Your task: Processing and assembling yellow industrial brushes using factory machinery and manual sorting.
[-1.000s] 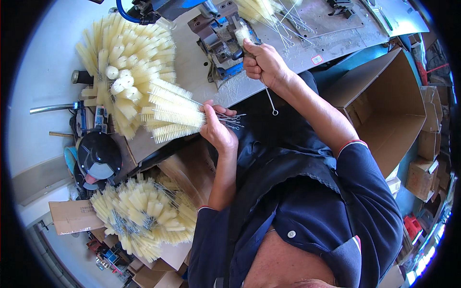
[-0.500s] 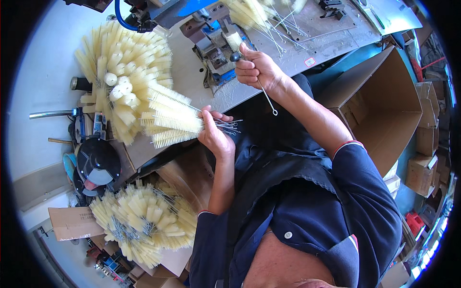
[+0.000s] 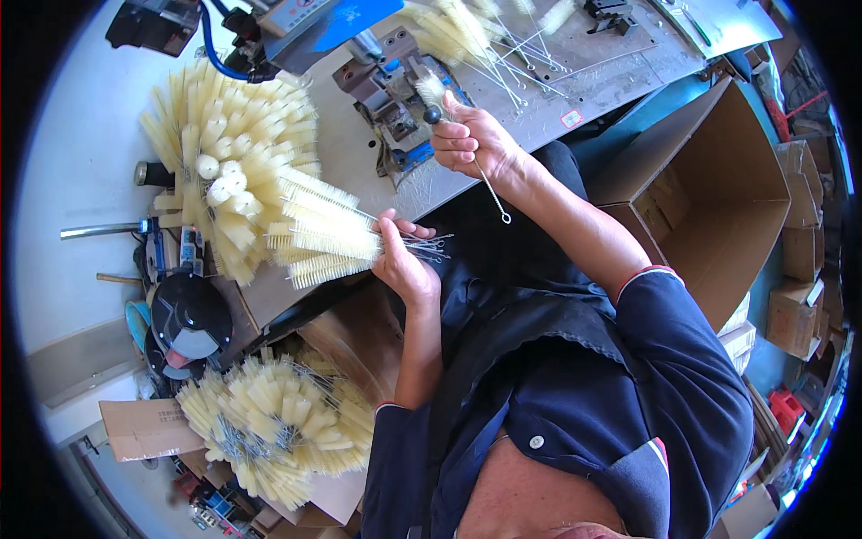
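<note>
My left hand (image 3: pixel 405 256) is closed round the wire stems of a bundle of tube brushes (image 3: pixel 325 235). Their cream bristles point left, and the looped wire ends stick out to the right. At the bench's front edge, my right hand (image 3: pixel 478 144) grips a single tube brush (image 3: pixel 493 195) by its twisted wire stem. That stem's loop hangs below my fist, and its bristle end lies over the metal clamping fixture (image 3: pixel 395 106). A black ball knob (image 3: pixel 432 115) sits right against my right fingers; whether they touch it I cannot tell.
A large pile of cream brushes (image 3: pixel 242 144) covers the bench's left side, with more brushes (image 3: pixel 476 31) at the back. Below left, a carton holds another heap (image 3: pixel 278 418). An open cardboard box (image 3: pixel 709 198) stands at right. A blue machine head (image 3: pixel 328 31) overhangs the fixture.
The view has shifted a little, bringing more of the overhead machine into sight. Both hands keep their grips, and the right-hand brush stays over the fixture with hardly any movement.
</note>
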`<move>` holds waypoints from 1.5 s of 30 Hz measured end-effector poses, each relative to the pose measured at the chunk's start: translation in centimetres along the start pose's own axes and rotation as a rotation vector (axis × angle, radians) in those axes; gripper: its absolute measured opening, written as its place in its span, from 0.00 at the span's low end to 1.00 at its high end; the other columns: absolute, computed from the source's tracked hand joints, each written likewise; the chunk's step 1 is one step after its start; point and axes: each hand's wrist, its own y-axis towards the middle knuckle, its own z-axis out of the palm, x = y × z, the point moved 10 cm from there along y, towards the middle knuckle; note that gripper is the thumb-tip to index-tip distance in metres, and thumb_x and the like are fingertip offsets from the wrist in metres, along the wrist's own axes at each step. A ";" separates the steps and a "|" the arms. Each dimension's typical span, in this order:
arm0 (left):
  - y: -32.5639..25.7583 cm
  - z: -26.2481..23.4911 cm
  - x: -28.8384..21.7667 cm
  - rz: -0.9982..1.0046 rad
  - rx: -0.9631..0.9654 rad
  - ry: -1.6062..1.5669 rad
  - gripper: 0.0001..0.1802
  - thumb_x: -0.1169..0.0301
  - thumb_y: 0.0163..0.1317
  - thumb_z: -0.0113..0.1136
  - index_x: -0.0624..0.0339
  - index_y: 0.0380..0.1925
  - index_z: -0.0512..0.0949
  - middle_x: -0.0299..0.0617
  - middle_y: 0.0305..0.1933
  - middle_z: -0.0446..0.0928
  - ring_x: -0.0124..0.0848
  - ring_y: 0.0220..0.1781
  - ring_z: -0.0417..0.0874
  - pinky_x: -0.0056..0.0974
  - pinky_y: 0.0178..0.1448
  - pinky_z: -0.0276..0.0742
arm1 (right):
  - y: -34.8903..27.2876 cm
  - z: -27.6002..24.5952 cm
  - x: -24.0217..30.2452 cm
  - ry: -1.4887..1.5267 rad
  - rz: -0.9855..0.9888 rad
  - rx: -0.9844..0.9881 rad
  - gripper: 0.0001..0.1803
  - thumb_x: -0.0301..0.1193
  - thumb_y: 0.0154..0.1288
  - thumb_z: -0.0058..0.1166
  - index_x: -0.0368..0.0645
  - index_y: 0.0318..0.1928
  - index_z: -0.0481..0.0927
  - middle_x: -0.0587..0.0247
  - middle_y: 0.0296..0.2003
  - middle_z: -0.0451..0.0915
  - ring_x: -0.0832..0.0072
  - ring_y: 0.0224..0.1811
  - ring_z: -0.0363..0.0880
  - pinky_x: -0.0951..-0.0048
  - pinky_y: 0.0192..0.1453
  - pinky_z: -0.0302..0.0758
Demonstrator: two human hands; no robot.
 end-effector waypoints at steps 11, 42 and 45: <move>0.0 0.0 -0.5 0.042 -0.010 0.028 0.15 0.64 0.76 0.55 0.66 0.50 0.77 0.37 0.33 0.73 0.27 0.27 0.77 0.35 0.33 0.80 | -0.2 -0.7 -0.1 -0.097 0.002 -0.031 0.24 0.49 0.83 0.35 0.46 0.31 0.66 0.75 0.14 0.61 0.85 0.11 0.56 0.80 0.13 0.58; -0.3 0.7 -0.6 0.061 0.038 0.058 0.16 0.69 0.75 0.55 0.69 0.56 0.76 0.35 0.28 0.72 0.22 0.23 0.72 0.32 0.30 0.81 | -11.3 0.9 32.7 -2.213 -0.467 -1.511 0.31 0.58 0.64 0.56 0.40 0.43 0.87 0.46 0.42 0.87 0.51 0.49 0.86 0.53 0.53 0.80; -0.7 0.8 -0.9 0.078 0.060 0.051 0.22 0.69 0.77 0.53 0.71 0.64 0.70 0.34 0.25 0.72 0.20 0.20 0.66 0.30 0.28 0.79 | -7.0 2.7 30.8 -2.372 -0.448 -1.381 0.33 0.59 0.63 0.57 0.38 0.43 0.87 0.46 0.42 0.87 0.50 0.48 0.86 0.52 0.54 0.80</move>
